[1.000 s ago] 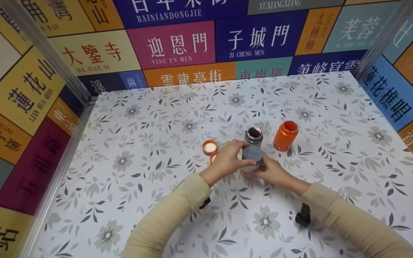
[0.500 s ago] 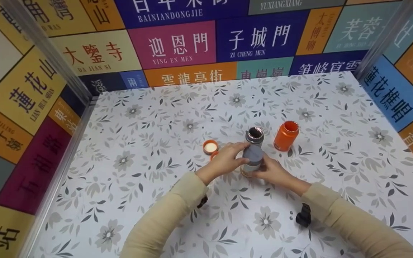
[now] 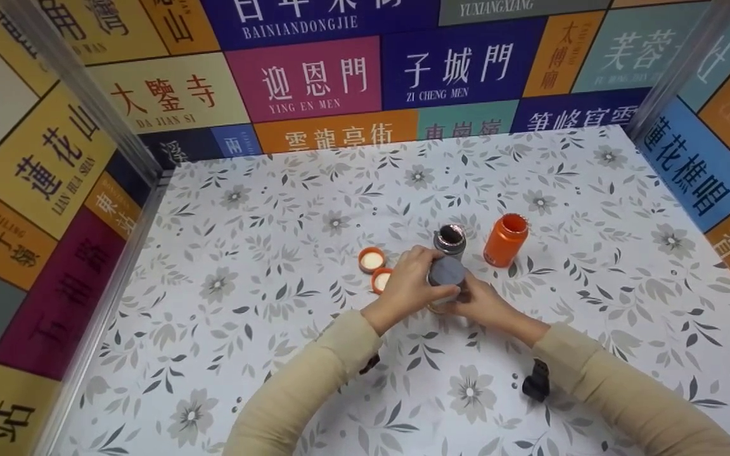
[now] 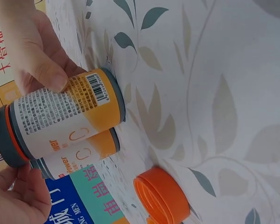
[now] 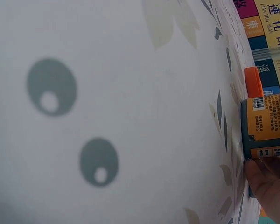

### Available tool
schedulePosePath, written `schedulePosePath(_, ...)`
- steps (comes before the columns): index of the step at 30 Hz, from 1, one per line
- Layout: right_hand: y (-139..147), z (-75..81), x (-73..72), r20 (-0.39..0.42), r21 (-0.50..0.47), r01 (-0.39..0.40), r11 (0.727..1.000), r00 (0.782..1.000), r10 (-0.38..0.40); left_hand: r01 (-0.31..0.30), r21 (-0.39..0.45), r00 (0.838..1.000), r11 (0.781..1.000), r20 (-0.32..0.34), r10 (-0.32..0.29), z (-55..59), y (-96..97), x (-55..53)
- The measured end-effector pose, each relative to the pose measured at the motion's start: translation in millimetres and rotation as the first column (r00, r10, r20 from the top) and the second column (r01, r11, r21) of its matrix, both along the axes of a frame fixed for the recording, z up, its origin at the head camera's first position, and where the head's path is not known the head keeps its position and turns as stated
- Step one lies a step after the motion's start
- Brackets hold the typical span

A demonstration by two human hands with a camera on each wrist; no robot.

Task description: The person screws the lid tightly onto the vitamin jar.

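A bottle [image 4: 60, 109] with a white and orange printed label stands upright on the table, its dark grey lid [image 3: 446, 271] on top. My left hand [image 3: 410, 282] grips this lid from the left, fingers and thumb around its side. Lower down, my right hand [image 3: 484, 303] holds the bottle's body from the right. An orange ring shows under the lid's edge in the left wrist view. Just behind stands a second, lidless grey bottle [image 3: 450, 237] with a torn foil rim. An orange bottle [image 3: 504, 242], also uncapped, stands to the right.
Two upturned caps, orange with pale insides, lie left of the bottles: the farther cap [image 3: 371, 259] and the nearer cap [image 3: 381, 280], close to my left hand. A flower-patterned cloth [image 3: 314, 209] covers the table. Printed panels [image 3: 305, 79] wall its back and sides.
My left hand first drew back slightly with loosened fingers, then came forward around the lid again. More of the nearer orange cap shows than half a second ago. The right hand stayed in place.
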State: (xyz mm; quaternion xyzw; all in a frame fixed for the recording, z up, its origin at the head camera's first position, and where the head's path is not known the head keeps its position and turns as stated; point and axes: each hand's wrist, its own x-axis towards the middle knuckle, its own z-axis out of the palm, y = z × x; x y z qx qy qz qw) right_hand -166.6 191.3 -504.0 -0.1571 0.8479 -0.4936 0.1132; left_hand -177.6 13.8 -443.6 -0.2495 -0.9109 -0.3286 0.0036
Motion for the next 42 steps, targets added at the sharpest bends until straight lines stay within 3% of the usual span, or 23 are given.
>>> schedulePosePath(9, -1, 0.9, 0.6, -0.001, -0.007, 0.017, 1.0, 1.0, -0.017, 0.127, -0.092, 0.991, 0.988, -0.022, -0.129, 4.4, -5.5, -11.8)
schedulePosePath(18, -1, 8.4, 2.5, 0.025, -0.027, -0.003, 1.0, 1.0, 0.004, 0.175, -0.104, 0.984, 0.979, -0.014, -0.177, 5.1, -6.9, -16.0)
schedulePosePath(23, -2, 8.7, 1.4, 0.038, -0.04, -0.002, 0.999, 0.999, 0.004, 0.141, -0.058, 0.99, 0.988, -0.022, -0.142, -0.3, -8.7, -12.8)
schedulePosePath(28, 6, 5.5, 2.2, 0.001, -0.016, 0.008, 1.0, 1.0, -0.008, 0.118, -0.004, 0.993, 0.993, 0.006, -0.118, -9.0, -17.5, -10.1)
schedulePosePath(33, 27, 4.8, 3.7, -0.026, 0.044, 0.075, 0.996, 0.997, -0.074, 0.091, 0.032, 0.995, 0.995, 0.029, -0.092, -14.4, -34.4, -13.1)
schedulePosePath(37, 49, 4.9, 3.5, 0.003, 0.083, 0.151, 0.985, 0.988, -0.152, 0.049, 0.062, 0.997, 0.997, 0.054, -0.052, -18.2, -48.2, -15.1)
schedulePosePath(42, 74, 8.9, 3.3, -0.003, 0.129, 0.174, 0.976, 0.984, -0.176, -0.013, 0.084, 0.995, 0.996, 0.098, 0.004, -23.2, -64.4, -15.9)
